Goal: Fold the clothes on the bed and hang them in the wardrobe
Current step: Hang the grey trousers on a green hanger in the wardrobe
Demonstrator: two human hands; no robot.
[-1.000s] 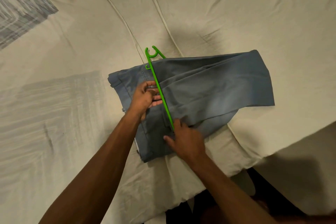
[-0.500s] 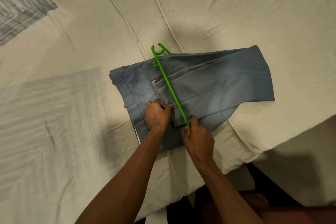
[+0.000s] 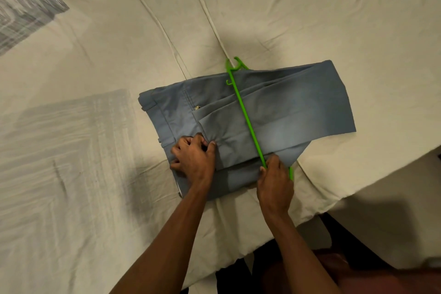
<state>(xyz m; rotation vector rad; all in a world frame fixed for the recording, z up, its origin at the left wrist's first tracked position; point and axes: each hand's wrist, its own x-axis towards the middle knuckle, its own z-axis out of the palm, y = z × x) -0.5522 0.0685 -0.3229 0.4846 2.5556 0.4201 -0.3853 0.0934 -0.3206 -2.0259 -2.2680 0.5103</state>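
So we have one pair of blue-grey trousers [image 3: 262, 124] lying folded near the bed's [image 3: 262, 7] corner, with one green hanger [image 3: 245, 119] laid across them, its hook end pointing away from us past the far edge of the cloth. Our left hand [image 3: 194, 159] has its fingers curled into the fabric at the near edge of the folded-over leg, bunching it, which we judge is meant to keep the fold from sliding while the hanger is seated. Our right hand [image 3: 274, 181] grips the near end of the hanger, fingers wrapped about it, probably to steady or lift it; whether it also pinches cloth beneath we cannot quite tell. Counting: two hands, one garment, one hanger. No other loose clothes show on the sheet, and the wardrobe is out of view, so hanging is not yet done.
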